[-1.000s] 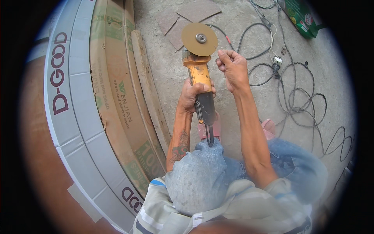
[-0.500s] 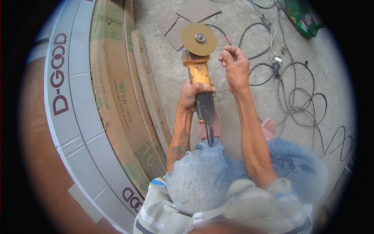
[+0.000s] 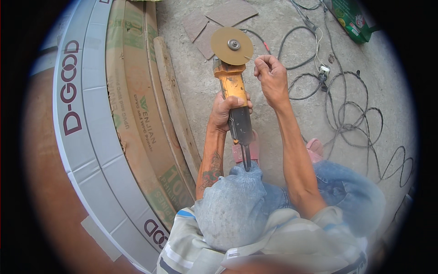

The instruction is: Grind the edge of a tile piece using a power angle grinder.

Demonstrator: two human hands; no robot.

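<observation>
My left hand is wrapped round the body of a yellow and black angle grinder, held upright in front of my knee with its cord end down. A tan, round disc sits on its head, face up, with a metal nut at the centre. My right hand pinches a thin metal rod between thumb and fingers. The rod's tip points left and overlaps the disc's right edge; whether it touches, I cannot tell. Its exact kind is too small to make out.
Long cardboard boxes, a wooden plank and a grey-white boxed panel line my left. Brown sheet pieces lie on the concrete floor ahead. Black cables with a white plug coil at right, below a green bag.
My right hand has moved slightly left, bringing the thin rod's tip over the disc's edge. The grinder and my left hand stay nearly where they were.
</observation>
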